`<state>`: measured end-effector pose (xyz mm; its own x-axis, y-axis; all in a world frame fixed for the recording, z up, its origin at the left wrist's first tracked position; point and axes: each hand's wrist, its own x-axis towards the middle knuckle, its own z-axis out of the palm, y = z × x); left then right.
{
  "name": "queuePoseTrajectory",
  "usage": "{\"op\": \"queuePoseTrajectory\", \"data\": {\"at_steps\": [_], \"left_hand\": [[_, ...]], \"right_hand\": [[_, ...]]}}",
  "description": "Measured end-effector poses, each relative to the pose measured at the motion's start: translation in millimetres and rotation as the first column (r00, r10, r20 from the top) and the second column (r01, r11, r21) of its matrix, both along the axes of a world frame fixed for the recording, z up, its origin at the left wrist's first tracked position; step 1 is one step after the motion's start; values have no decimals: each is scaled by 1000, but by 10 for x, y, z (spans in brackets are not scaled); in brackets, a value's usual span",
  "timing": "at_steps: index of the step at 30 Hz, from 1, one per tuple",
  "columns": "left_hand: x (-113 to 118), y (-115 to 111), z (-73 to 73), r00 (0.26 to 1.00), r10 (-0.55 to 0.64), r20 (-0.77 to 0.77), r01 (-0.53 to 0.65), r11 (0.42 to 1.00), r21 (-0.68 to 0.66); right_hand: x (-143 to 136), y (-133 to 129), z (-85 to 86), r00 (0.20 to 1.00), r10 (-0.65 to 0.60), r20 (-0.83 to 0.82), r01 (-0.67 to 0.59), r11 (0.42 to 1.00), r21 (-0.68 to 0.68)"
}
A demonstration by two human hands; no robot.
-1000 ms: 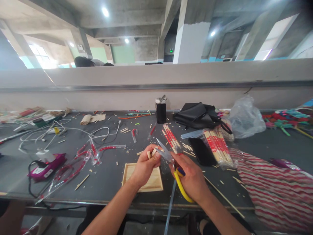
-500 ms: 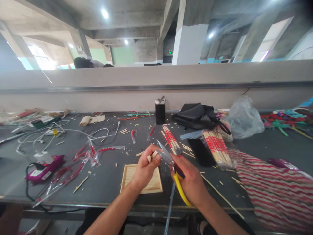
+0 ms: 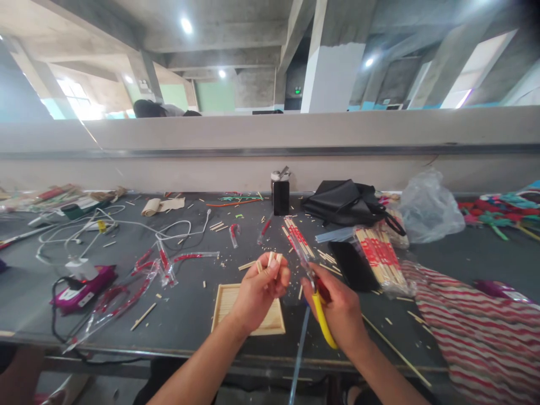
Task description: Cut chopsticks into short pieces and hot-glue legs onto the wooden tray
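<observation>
In the head view, the left forearm rises from the bottom edge, left of centre, and slants up and to the right, bringing the left hand [image 3: 258, 292] to the lower middle of the frame. Its fingers are curled and its thumb lies against the short wooden sticks [image 3: 272, 261], gripping them with their pale ends poking up above the hand. The right forearm comes up from the bottom edge, right of centre, and leans to the left. The right hand [image 3: 341, 306], just right of the frame's centre line and apart from the left one, is closed around the yellow-handled scissors [image 3: 323, 322]; their blades point up and slightly left, too blurred to tell whether they are fully together. The shallow wooden tray [image 3: 222, 301] lies on the dark table [image 3: 181, 315] in the lower middle, partly hidden under the left hand and wrist. Beyond the scissors' blades, near the middle of the frame, lie sticks with red bands [image 3: 298, 236]. A black phone [image 3: 352, 264] lies right of centre, beside a pack of red-banded sticks [image 3: 379, 256]. Striped cloth [image 3: 485, 332] spreads over the lower right, and a purple power strip [image 3: 86, 288] sits at lower left.
</observation>
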<state>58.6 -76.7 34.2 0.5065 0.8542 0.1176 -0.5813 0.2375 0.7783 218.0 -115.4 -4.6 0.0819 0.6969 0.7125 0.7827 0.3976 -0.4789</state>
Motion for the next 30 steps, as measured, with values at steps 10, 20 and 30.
{"op": "queuePoseTrajectory", "data": {"at_steps": [10, 20, 30], "left_hand": [[-20, 25, -5, 997, -81, 11, 81, 997, 9], [-77, 65, 31, 995, -70, 65, 76, 992, -100], [-134, 118, 86, 998, -47, 46, 51, 996, -72]], "right_hand": [[14, -5, 42, 1000, 10, -29, -9, 999, 42], [-4, 22, 65, 999, 32, -39, -31, 999, 6], [-21, -1, 113, 993, 103, 56, -98, 991, -87]]}}
